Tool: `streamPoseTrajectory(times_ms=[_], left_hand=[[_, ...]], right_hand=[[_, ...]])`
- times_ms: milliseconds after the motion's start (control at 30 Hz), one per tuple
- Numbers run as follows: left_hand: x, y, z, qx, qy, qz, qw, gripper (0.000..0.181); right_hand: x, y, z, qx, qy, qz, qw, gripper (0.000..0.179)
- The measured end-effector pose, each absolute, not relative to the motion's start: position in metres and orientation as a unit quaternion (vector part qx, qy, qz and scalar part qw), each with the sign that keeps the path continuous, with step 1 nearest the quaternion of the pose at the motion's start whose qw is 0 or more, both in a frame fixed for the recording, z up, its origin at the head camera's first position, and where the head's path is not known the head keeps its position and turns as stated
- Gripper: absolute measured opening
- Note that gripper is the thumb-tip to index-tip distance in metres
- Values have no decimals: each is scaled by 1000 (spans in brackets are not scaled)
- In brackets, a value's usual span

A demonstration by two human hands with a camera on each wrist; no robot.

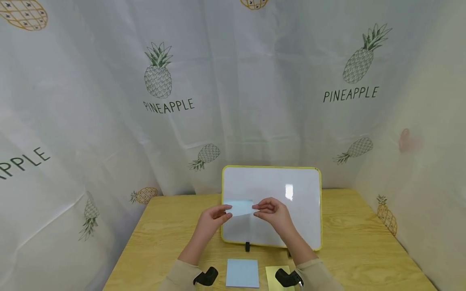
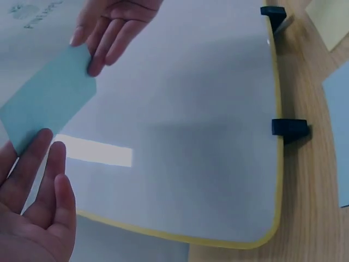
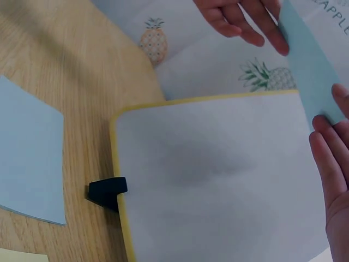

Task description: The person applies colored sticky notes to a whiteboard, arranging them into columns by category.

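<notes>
A light blue sticky note (image 1: 241, 207) is held up in front of the whiteboard (image 1: 269, 182), stretched flat between both hands. My left hand (image 1: 214, 217) pinches its left end between thumb and fingers. The opposite end is pinched by my right hand (image 1: 274, 213). In the left wrist view the note (image 2: 54, 93) slants between the two hands, its face smooth and unmarked. Seen from the right wrist, the note (image 3: 311, 65) appears almost edge-on. The whiteboard has a yellow frame and leans back slightly on black feet (image 1: 247, 246).
On the wooden table (image 1: 171, 230), a light blue pad (image 1: 242, 273) lies in front of the board, with a yellow pad (image 1: 271, 277) to its right, partly covered by the right wrist's black camera (image 1: 287, 278). A pineapple-print curtain (image 1: 255, 101) hangs behind and along the sides.
</notes>
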State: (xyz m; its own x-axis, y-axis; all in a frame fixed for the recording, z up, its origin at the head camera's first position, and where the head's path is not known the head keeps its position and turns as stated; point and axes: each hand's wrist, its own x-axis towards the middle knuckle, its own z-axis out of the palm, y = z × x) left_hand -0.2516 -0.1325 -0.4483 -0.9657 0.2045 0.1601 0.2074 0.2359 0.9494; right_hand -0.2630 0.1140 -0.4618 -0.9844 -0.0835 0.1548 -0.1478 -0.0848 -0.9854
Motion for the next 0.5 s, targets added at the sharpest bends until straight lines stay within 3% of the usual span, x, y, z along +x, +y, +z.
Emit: streamPoseTrajectory(times_ms=[333, 500], left_hand=[[-277, -126, -439, -86, -781, -618, -25, 39], [-288, -121, -439, -71, -762, -644, 2, 31]], right_hand=[[-276, 111, -455, 96, -727, 678, 54, 21], [-288, 109, -452, 102, -734, 667, 81, 13]])
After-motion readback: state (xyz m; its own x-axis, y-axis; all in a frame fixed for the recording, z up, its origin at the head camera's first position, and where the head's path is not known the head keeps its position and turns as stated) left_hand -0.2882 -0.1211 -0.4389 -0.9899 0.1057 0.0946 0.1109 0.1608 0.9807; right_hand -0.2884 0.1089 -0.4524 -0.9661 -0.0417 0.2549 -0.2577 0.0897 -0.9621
